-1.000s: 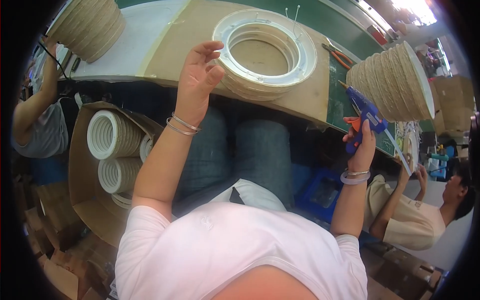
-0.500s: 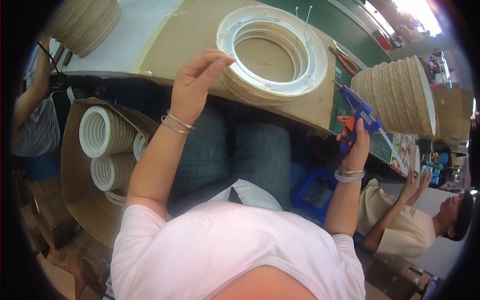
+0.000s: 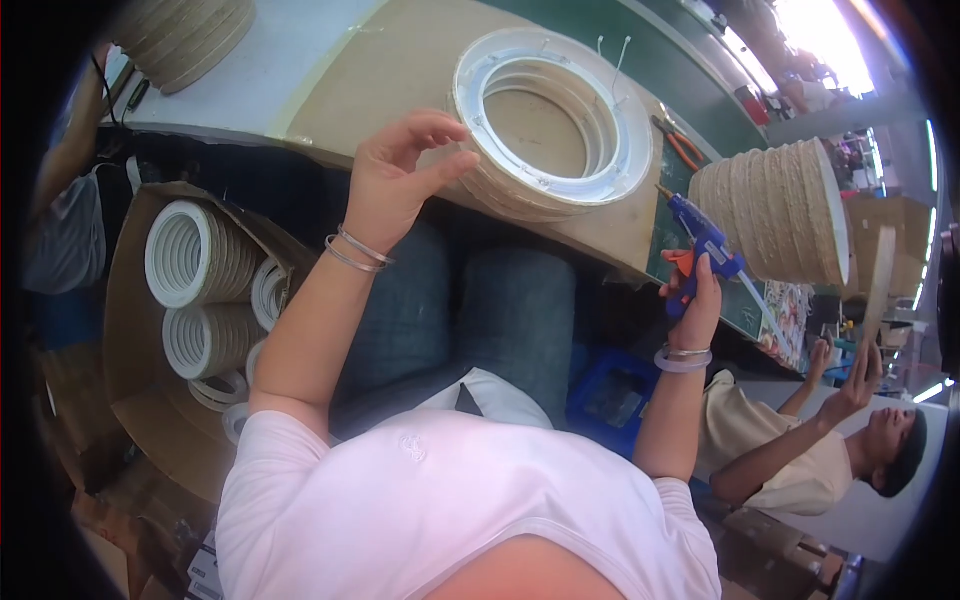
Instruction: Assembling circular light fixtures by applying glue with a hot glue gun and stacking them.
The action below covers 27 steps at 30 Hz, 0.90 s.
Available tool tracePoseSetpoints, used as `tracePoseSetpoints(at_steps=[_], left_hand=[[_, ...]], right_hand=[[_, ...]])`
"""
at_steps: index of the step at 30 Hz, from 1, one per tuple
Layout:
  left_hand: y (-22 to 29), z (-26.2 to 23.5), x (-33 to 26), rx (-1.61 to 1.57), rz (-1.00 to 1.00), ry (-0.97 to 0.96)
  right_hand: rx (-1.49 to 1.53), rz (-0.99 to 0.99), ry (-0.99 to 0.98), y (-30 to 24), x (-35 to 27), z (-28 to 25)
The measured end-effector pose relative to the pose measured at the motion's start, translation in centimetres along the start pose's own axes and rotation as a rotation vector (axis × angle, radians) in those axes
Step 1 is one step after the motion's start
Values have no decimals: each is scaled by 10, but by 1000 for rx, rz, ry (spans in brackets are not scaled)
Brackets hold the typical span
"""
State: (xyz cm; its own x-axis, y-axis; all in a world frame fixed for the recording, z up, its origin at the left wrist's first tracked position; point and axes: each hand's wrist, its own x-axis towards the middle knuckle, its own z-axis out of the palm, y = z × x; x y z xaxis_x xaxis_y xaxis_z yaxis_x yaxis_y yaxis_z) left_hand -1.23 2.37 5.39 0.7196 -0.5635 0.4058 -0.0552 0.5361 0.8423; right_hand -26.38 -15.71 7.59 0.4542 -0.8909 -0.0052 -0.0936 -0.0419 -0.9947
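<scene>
A white ring with a rope-wrapped side (image 3: 552, 120) lies on a brown board (image 3: 400, 60) at the bench edge. My left hand (image 3: 400, 180) hovers just left of the ring, fingers apart and curled, holding nothing; its fingertips are close to the ring's rim. My right hand (image 3: 695, 300) is lower right, below the bench edge, gripping a blue glue gun with an orange trigger (image 3: 700, 245), nozzle pointing up and left.
A cardboard box (image 3: 130, 330) at my left holds several white rings. Stacks of rope-wrapped rings (image 3: 780, 210) stand at right and far left (image 3: 185, 35). Orange-handled pliers (image 3: 680, 145) lie past the ring. Another person (image 3: 800, 440) sits at right.
My left hand has come off the ring's rim and opened beside it. The right hand has kept hold of the glue gun; the view has shifted, so everything sits further right in the picture.
</scene>
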Motion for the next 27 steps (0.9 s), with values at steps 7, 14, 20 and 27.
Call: tracePoseSetpoints(at_steps=[7,14,20,27], left_hand=[[-2,-32,-13,-193,-101,-173],[21,-8,-11,-52,-205,85],[34,16,-6,110,-199,207],[39,9,-7,33,-268,187]], right_hand=[[-1,4,-10,14,4,-9],[-10,13,0,14,1,-11],[3,-14,22,12,6,-3],[51,-107,-8,44,26,0]])
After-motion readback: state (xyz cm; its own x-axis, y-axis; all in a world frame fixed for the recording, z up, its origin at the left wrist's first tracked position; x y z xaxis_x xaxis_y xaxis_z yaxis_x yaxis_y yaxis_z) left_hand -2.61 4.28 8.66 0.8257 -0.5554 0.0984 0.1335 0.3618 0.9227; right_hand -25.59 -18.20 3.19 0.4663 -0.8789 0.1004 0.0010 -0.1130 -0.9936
